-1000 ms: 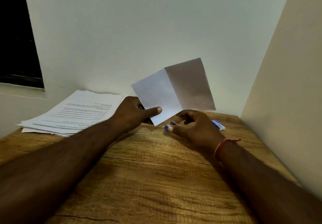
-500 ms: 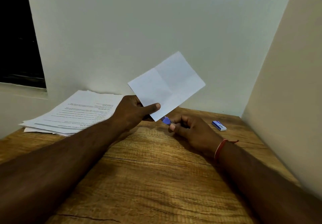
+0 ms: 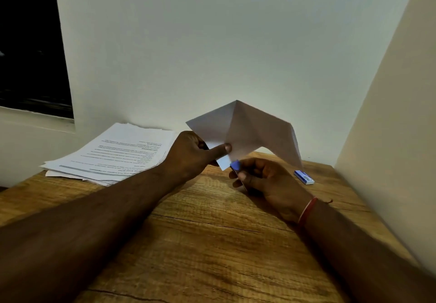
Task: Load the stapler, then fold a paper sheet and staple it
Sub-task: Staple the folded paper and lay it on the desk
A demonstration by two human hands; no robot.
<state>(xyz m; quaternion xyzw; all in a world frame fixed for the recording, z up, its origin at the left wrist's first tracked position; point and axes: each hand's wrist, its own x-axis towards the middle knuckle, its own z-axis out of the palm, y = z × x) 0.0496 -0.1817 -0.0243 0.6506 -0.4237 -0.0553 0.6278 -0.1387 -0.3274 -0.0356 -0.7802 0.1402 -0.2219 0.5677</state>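
Observation:
My left hand (image 3: 192,154) pinches a folded white paper sheet (image 3: 245,133) near its lower corner, thumb on top, and holds it up above the wooden table (image 3: 212,243). The sheet is creased and arches like a tent, its right flap drooping toward the table. My right hand (image 3: 264,180) grips a small blue stapler (image 3: 235,165); only its blue tip shows, right at the sheet's bottom corner. The rest of the stapler is hidden inside my fingers.
A stack of printed paper sheets (image 3: 118,154) lies at the table's back left against the wall. A small blue-and-white staple box (image 3: 303,177) rests at the back right. A side wall (image 3: 389,137) stands close on the right.
The sheet has gone from nearly flat to arched, its right flap dropping. The stapler tip in my right hand stays at the sheet's lower corner.

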